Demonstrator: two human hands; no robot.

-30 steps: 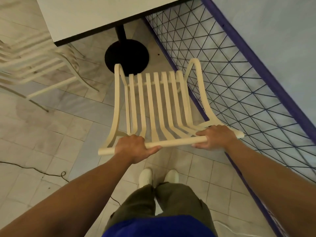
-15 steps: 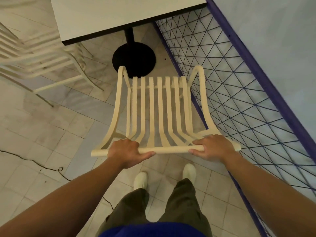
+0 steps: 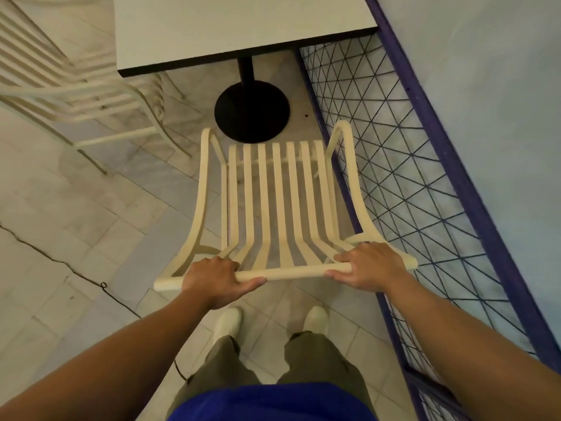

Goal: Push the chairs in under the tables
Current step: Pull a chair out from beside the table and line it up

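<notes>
A cream slatted chair [image 3: 279, 202] stands in front of me, its seat pointing toward a white-topped table [image 3: 236, 25] with a black post and round black foot [image 3: 252, 112]. My left hand [image 3: 215, 278] grips the left part of the chair's top back rail. My right hand [image 3: 364, 265] grips the right part of the same rail. The seat's front edge lies short of the table edge, just before the round foot.
A purple-framed wire mesh fence [image 3: 409, 177] runs close along the chair's right side. A second cream slatted chair [image 3: 76, 86] stands to the left of the table. A thin black cable [image 3: 91, 281] crosses the tiled floor at left. My feet stand just behind the chair.
The table and its round foot have come closer and lower in the view, and the chair's seat front now lies nearer the foot. Both hands keep their grip on the back rail.
</notes>
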